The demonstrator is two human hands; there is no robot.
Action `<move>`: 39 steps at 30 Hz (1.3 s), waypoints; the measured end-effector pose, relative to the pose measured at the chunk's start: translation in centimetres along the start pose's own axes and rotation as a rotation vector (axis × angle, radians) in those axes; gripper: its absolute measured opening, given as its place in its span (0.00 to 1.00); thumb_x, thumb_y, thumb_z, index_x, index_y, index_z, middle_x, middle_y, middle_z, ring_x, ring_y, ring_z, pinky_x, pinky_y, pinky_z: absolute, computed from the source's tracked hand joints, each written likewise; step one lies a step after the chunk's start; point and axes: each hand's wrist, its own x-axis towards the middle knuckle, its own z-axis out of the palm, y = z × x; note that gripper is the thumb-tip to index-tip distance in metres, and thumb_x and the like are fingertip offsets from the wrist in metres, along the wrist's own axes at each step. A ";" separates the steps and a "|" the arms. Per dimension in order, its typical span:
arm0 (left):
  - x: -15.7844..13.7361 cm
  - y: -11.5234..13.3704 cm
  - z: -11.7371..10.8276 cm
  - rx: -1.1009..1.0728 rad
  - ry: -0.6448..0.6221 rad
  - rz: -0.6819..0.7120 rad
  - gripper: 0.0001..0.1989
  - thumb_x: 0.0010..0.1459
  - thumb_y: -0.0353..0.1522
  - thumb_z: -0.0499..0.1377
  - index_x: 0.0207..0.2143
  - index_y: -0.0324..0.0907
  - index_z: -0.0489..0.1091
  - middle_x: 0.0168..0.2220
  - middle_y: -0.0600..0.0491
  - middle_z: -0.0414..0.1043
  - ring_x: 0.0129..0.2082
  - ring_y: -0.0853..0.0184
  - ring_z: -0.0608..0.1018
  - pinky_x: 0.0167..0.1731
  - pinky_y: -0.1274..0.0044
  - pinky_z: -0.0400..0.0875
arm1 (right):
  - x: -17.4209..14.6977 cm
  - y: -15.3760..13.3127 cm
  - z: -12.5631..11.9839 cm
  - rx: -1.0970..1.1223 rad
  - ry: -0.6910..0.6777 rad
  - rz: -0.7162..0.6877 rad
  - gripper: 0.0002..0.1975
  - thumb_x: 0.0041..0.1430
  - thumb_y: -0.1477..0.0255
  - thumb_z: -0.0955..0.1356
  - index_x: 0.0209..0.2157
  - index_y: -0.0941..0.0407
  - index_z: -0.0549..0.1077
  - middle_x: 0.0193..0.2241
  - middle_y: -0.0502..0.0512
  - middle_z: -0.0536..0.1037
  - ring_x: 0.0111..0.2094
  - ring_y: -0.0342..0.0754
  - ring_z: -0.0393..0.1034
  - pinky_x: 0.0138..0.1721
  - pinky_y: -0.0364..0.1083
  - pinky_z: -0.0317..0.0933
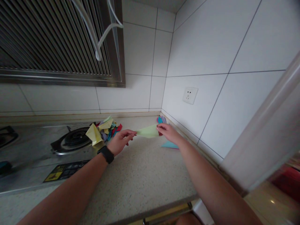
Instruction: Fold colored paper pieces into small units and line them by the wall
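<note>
A pale green sheet of paper point(147, 131) is stretched between my two hands, just above the speckled countertop point(140, 175). My left hand point(120, 140), with a black watch on the wrist, pinches the paper's narrow left end. At the wider right end, the fingers of my right hand point(167, 131) are closed on its edge. Under my right wrist lies a blue folded paper point(170, 145), partly covered by the arm. Left of my left hand is a heap of coloured paper pieces point(105, 128), yellow, red, teal and purple, beside the burner.
A gas stove point(30, 156) with a black burner point(77, 137) fills the left side. Above it hangs a slatted range hood point(58, 40) with a white cable point(93, 37). More coloured paper point(161, 119) lies in the back corner, below a wall socket point(190, 95).
</note>
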 end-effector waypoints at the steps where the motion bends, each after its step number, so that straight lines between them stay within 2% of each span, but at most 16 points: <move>1: 0.0 0.0 0.1 0.010 -0.026 -0.002 0.14 0.55 0.39 0.59 0.39 0.40 0.75 0.39 0.46 0.75 0.30 0.68 0.74 0.18 0.82 0.66 | -0.5 -0.2 -0.3 0.029 -0.018 0.024 0.13 0.54 0.60 0.67 0.33 0.56 0.73 0.25 0.48 0.74 0.27 0.44 0.70 0.34 0.46 0.67; 5: -0.2 0.2 0.2 0.051 -0.097 -0.002 0.14 0.56 0.39 0.59 0.40 0.41 0.76 0.40 0.46 0.76 0.30 0.68 0.74 0.20 0.81 0.68 | -2.6 -0.9 -1.3 0.121 -0.044 0.038 0.13 0.54 0.61 0.68 0.33 0.57 0.75 0.28 0.50 0.76 0.31 0.44 0.72 0.38 0.47 0.67; 10: -0.4 0.4 0.2 0.090 -0.129 -0.007 0.14 0.57 0.39 0.58 0.42 0.42 0.76 0.39 0.46 0.76 0.32 0.67 0.74 0.22 0.80 0.69 | -4.1 -0.3 -1.6 0.040 -0.005 0.036 0.14 0.55 0.61 0.68 0.36 0.57 0.76 0.30 0.53 0.77 0.32 0.46 0.72 0.37 0.46 0.66; 14: -0.5 0.4 0.2 0.091 -0.109 -0.005 0.14 0.56 0.39 0.59 0.41 0.42 0.77 0.40 0.46 0.76 0.33 0.66 0.74 0.22 0.80 0.70 | -4.0 0.9 -1.5 -0.007 0.031 0.041 0.14 0.55 0.61 0.67 0.36 0.56 0.75 0.27 0.51 0.76 0.29 0.46 0.72 0.34 0.46 0.65; 17: -0.5 0.3 0.2 0.093 -0.091 -0.002 0.14 0.55 0.39 0.59 0.40 0.42 0.77 0.38 0.47 0.76 0.32 0.66 0.74 0.22 0.79 0.70 | -3.9 1.2 -1.5 -0.037 0.036 0.017 0.12 0.55 0.62 0.68 0.36 0.55 0.76 0.27 0.51 0.77 0.30 0.47 0.72 0.36 0.49 0.65; 22: -0.6 0.1 0.3 0.104 -0.089 0.015 0.13 0.55 0.39 0.59 0.38 0.43 0.77 0.40 0.47 0.76 0.31 0.66 0.73 0.23 0.78 0.72 | -4.2 0.6 -1.5 -0.010 -0.003 -0.013 0.11 0.55 0.64 0.67 0.37 0.54 0.75 0.33 0.52 0.79 0.37 0.50 0.73 0.43 0.51 0.65; 30: -0.7 0.3 0.5 0.146 -0.076 0.022 0.14 0.57 0.40 0.59 0.40 0.43 0.77 0.42 0.47 0.76 0.32 0.66 0.74 0.24 0.78 0.72 | -4.3 -0.2 -1.1 -0.037 0.029 -0.088 0.10 0.56 0.64 0.67 0.37 0.54 0.76 0.33 0.52 0.78 0.35 0.48 0.72 0.42 0.49 0.64; 35: -0.7 0.3 0.6 0.192 -0.089 0.028 0.14 0.57 0.40 0.58 0.41 0.43 0.77 0.42 0.47 0.77 0.31 0.67 0.74 0.24 0.78 0.72 | -4.2 0.0 -1.0 -0.002 0.072 -0.067 0.13 0.56 0.64 0.67 0.41 0.54 0.76 0.38 0.53 0.79 0.38 0.48 0.73 0.44 0.49 0.64; 39: -0.8 0.6 0.7 0.221 -0.103 0.050 0.14 0.58 0.40 0.58 0.40 0.43 0.77 0.42 0.47 0.77 0.30 0.68 0.74 0.23 0.79 0.71 | -4.1 0.2 -0.8 -0.025 0.095 -0.073 0.14 0.55 0.63 0.68 0.42 0.54 0.76 0.37 0.54 0.79 0.38 0.48 0.73 0.44 0.49 0.65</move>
